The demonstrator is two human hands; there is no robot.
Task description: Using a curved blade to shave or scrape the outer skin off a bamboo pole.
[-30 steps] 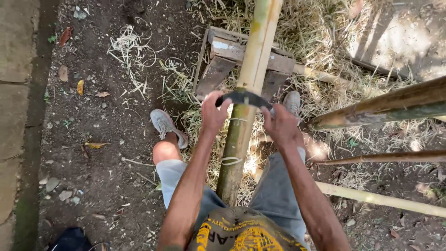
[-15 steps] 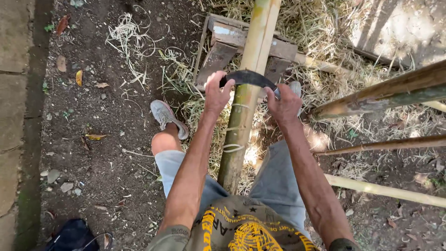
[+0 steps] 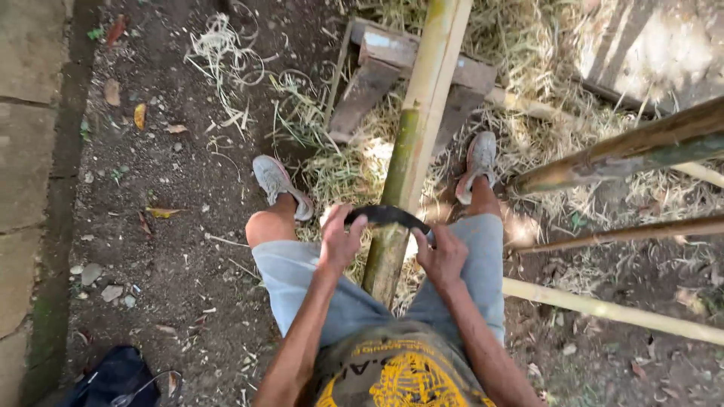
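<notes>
Moved: the curved dark blade (image 3: 388, 217) has come back down the bamboo pole (image 3: 411, 162) toward the body; half a second ago it sat higher on the culm, close under the wooden stand, and now it lies just above the knees, lower centre of the frame.
Meaning: I'd judge that as one pull stroke run along the pole's upper face, the blade drawn the length of the arms' reach.
Left hand (image 3: 341, 243): fingers curled tight around the blade's left end, thumb on top, wrist bent back.
Right hand (image 3: 443, 256): closed in a fist on the right end, knuckles up, pulled in near the thigh.
Arms: both elbows more bent than a second ago, when they reached well forward.
Blade: lies across the pole, touching it, one hand on either side.
Pole: runs from between the legs up to the top centre, green low down, yellow higher, resting on the wooden stand (image 3: 392, 64).
Feet: grey shoes (image 3: 277, 183) planted either side of the pole, much as before.
Ground: pale bamboo shavings (image 3: 226, 56) upper left, straw around the stand, more bamboo poles (image 3: 618, 158) crossing at right.
Lower left: a dark bag (image 3: 113, 377) at the frame edge.
</notes>
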